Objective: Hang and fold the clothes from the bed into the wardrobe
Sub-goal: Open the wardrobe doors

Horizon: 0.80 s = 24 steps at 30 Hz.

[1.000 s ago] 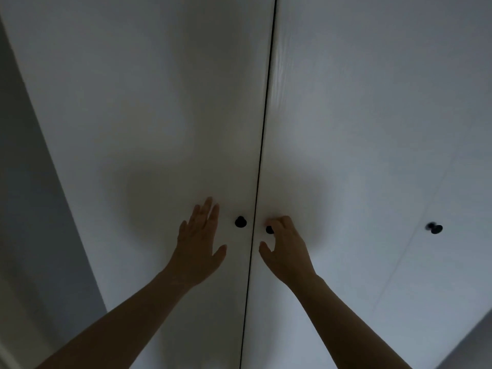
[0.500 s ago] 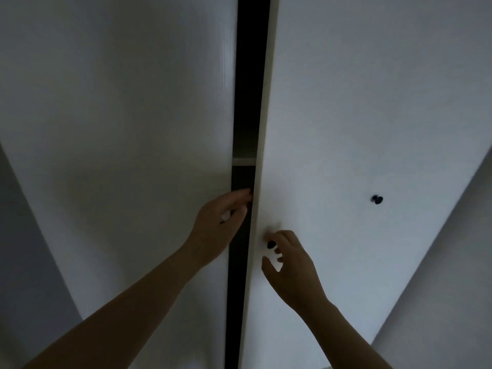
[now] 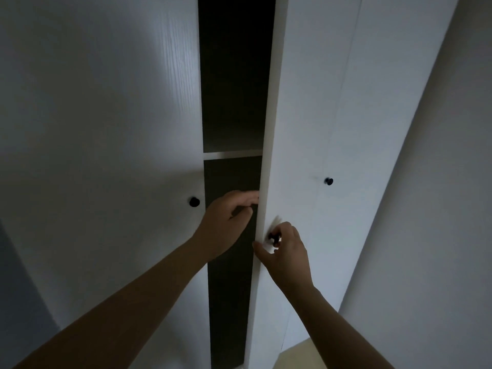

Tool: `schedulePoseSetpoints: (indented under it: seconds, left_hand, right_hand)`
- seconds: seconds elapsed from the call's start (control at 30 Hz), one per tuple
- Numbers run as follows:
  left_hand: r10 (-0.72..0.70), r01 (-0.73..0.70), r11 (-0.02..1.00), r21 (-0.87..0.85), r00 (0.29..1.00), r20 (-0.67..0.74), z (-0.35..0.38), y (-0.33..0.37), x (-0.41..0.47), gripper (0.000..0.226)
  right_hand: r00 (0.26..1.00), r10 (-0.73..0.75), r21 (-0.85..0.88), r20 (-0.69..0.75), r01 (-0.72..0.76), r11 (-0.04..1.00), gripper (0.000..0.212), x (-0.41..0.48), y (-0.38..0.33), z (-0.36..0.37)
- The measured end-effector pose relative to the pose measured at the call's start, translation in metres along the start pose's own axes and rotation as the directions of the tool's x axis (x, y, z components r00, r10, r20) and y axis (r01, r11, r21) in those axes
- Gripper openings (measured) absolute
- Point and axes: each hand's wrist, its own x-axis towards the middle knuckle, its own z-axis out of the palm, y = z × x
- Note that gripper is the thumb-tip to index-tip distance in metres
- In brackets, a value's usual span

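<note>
I face a white wardrobe in dim light. Its left door is closed and carries a black knob. The right door stands ajar, showing a dark interior with one shelf. My left hand reaches into the gap, fingers curled around the right door's edge. My right hand pinches that door's black knob. No clothes or bed are in view.
A further white door panel with its own black knob sits to the right. A plain wall runs along the far right. A pale strip of floor shows at the bottom.
The two doors were closed a second ago. The right door has swung towards me and the dark gap has widened. My left hand moved from the left door into the gap.
</note>
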Motion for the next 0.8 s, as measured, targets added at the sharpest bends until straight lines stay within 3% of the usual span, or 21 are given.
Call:
schedulePoseSetpoints:
  seconds: [0.23,0.47,0.8]
  left_hand:
    - [-0.040,0.038,0.993,0.110,0.999,0.013,0.017,0.012,-0.022,0.038]
    - [-0.203,0.209,0.972,0.107,0.977,-0.070,0.041,0.002,-0.054,0.038]
    - [-0.293,0.298,0.946,0.126,0.954,-0.056,0.116,0.028,-0.062,0.037]
  right_hand:
    - [0.996,0.063,0.055,-0.070,-0.060,0.997,0.038,-0.023,0.007,-0.018]
    - [0.994,0.081,0.061,-0.072,-0.076,0.995,0.036,-0.037,0.036,-0.052]
    - [0.971,0.238,0.209,0.021,-0.237,0.949,0.029,-0.041,0.102,-0.165]
